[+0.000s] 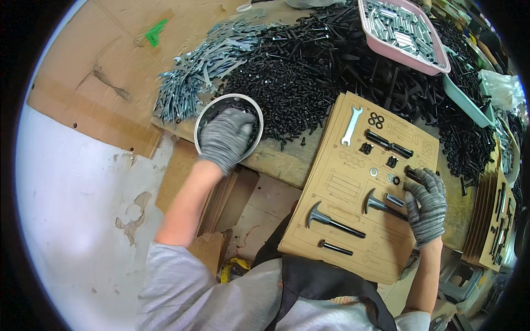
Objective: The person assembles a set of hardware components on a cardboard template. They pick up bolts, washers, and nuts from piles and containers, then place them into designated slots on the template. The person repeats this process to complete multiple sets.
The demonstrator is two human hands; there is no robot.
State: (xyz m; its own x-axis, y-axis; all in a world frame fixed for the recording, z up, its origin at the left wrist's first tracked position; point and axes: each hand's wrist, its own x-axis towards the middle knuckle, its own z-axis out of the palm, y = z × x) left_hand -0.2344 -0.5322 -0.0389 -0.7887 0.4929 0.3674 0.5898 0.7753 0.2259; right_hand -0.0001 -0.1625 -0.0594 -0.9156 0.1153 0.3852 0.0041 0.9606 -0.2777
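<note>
My left hand (226,137), in a grey striped glove, reaches down into a round metal bowl (256,145) of small black parts. Its fingertips are hidden there and blurred. Over the right side of a printed cardboard sheet (381,237), my gloved right hand (428,203) has its fingers closed at a small black part (411,172). On the sheet lie a silver open-end wrench (351,126), black rings (376,119), a long black bolt-like piece (389,144), small black bolts (392,161), washers (382,172), a metal sleeve (394,199), two hooked black pieces (334,222) and a black bolt (335,247).
Behind the bowl spread heaps of silver wrenches (210,62) and black bolts (287,83). A pink tray (386,51) of metal sleeves stands at the far right, beside a pale green tray (469,105). More filled cardboard sheets (486,220) stand at the right edge.
</note>
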